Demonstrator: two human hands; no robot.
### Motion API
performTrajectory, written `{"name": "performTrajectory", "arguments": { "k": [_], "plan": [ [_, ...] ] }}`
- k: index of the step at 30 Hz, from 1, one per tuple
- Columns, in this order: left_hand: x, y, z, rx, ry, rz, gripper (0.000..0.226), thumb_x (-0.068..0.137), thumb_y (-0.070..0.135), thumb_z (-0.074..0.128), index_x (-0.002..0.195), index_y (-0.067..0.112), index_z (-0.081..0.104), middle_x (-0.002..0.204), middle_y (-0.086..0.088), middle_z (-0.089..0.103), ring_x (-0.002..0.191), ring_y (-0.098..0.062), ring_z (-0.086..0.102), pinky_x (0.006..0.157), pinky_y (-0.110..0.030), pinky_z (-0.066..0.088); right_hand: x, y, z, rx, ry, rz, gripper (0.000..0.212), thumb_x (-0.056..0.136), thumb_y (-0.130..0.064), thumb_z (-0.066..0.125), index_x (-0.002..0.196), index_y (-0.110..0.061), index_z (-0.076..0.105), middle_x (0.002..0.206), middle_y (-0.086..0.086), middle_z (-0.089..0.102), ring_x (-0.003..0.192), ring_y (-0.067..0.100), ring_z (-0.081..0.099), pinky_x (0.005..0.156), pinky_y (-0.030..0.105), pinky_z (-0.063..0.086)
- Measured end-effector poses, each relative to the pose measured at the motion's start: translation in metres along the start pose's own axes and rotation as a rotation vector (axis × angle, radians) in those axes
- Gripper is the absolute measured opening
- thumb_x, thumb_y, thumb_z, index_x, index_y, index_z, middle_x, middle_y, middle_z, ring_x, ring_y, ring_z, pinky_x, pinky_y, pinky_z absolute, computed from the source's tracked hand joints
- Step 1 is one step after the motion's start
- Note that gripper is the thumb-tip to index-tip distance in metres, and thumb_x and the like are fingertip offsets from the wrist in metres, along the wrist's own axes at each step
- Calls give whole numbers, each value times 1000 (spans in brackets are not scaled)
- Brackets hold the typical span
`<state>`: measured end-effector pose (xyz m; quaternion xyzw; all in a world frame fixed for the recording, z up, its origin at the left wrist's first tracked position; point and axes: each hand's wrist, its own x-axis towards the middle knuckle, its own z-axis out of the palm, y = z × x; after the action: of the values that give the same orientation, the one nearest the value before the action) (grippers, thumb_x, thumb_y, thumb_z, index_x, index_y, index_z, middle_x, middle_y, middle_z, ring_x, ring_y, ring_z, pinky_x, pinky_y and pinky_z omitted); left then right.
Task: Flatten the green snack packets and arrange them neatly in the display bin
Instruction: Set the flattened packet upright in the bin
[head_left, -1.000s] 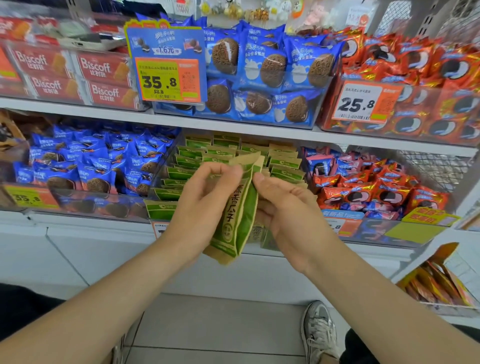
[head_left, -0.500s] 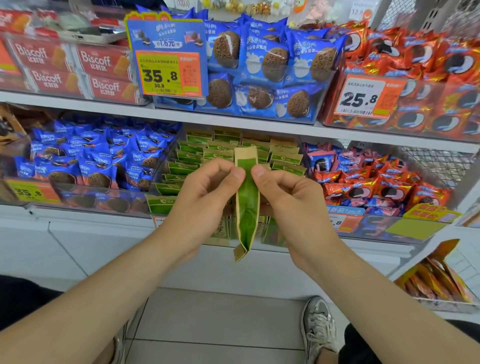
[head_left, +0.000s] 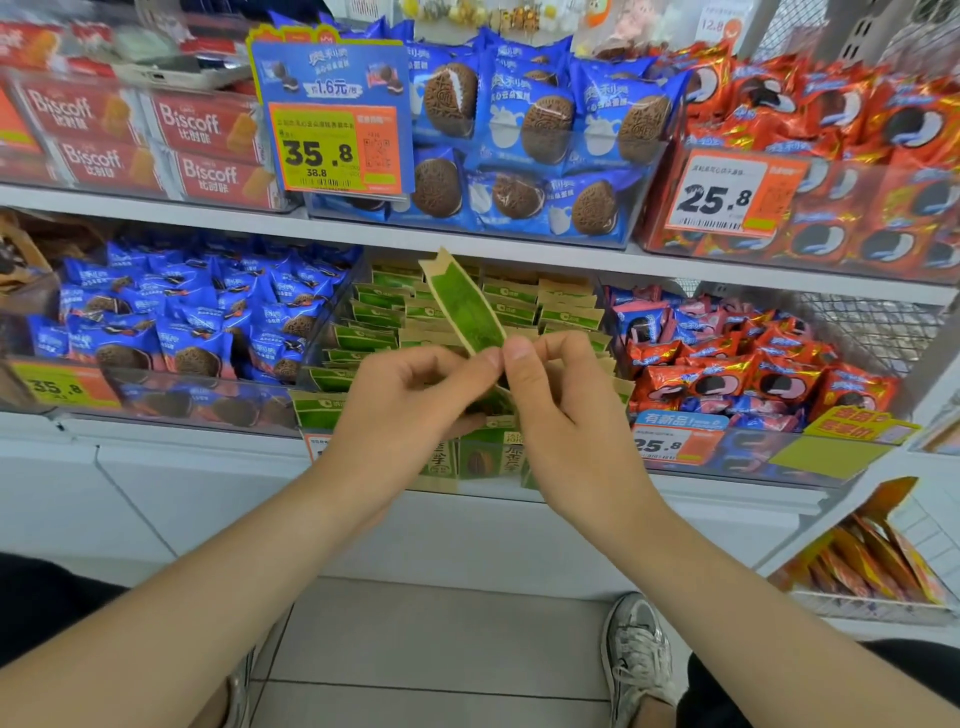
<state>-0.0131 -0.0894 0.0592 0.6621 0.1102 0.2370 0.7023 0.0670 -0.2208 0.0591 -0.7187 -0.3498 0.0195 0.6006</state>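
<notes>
You pinch one green snack packet (head_left: 464, 310) between both thumbs and curled fingers — your left hand (head_left: 410, 400) and right hand (head_left: 566, 410) meet at its lower part. It stands edge-on, tilted left, in front of the display bin (head_left: 332, 382) — rows of green packets (head_left: 519, 306) stand upright inside.

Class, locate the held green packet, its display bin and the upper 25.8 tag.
green packet (head_left: 464, 307), head view, green face
display bin (head_left: 314, 415), head view, front wall
upper 25.8 tag (head_left: 716, 196), head view, printed number
</notes>
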Motion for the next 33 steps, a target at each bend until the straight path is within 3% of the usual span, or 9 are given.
{"name": "performTrajectory", "arguments": {
  "k": [6,10,12,15,18,24,28,31,33],
  "plan": [
    [-2,-3,-1,113,51,95,13,91,22,82,81,14,84,92,-1,82,95,-18,77,96,-47,60,-4,0,3,-161,55,-89,22,111,-32,48,100,-12,50,69,-13,56,59,0,58,51,13,38],
    [-4,-4,-1,92,49,116,12,91,10,80,81,10,85,100,3,83,120,-8,71,105,-40,54,3,4,1,-61,20,-45,26,109,-36,52,95,-14,54,67,-15,56,58,3,51,54,16,38],
    [-4,-5,0,68,37,113,15,95,6,76,83,9,85,104,1,83,124,-8,69,108,-45,53,6,6,0,0,19,-2,31,108,-38,55,90,-13,55,68,-8,59,60,12,54,59,26,46],
    [-6,-6,3,85,2,104,20,101,5,69,86,8,81,109,2,82,114,-8,74,98,-44,62,9,10,1,144,33,86,37,106,-44,58,88,-12,57,86,22,67,84,47,63,75,61,57],
    [-7,-7,3,153,-30,117,19,105,7,61,90,7,72,108,2,79,105,-14,77,87,-36,66,7,12,3,224,51,174,37,101,-50,61,90,-14,61,94,25,71,95,51,65,83,70,55],
    [-4,-7,-2,227,-82,140,17,108,10,55,93,5,60,104,9,76,103,-14,76,87,-32,65,6,12,4,283,85,202,41,98,-47,69,93,-6,67,96,26,72,96,46,70,88,70,56],
    [-4,0,-3,49,-53,41,21,107,6,57,88,6,65,99,-2,78,98,-16,78,86,-32,64,12,8,-5,474,46,357,57,90,-50,77,127,-7,68,118,10,78,114,30,74,101,56,58],
    [-2,0,-5,-26,-6,-35,27,104,3,59,79,9,67,102,-14,79,96,-24,78,90,-45,64,14,0,-11,560,-105,451,39,104,-33,66,135,-10,67,121,8,78,114,27,75,97,48,60],
    [-1,0,-8,-126,0,-77,13,103,4,60,90,2,65,109,-22,78,100,-33,77,89,-50,64,13,-3,-12,489,-68,393,31,104,-26,67,133,-15,67,116,5,80,107,26,77,91,48,63]
  ]
}}
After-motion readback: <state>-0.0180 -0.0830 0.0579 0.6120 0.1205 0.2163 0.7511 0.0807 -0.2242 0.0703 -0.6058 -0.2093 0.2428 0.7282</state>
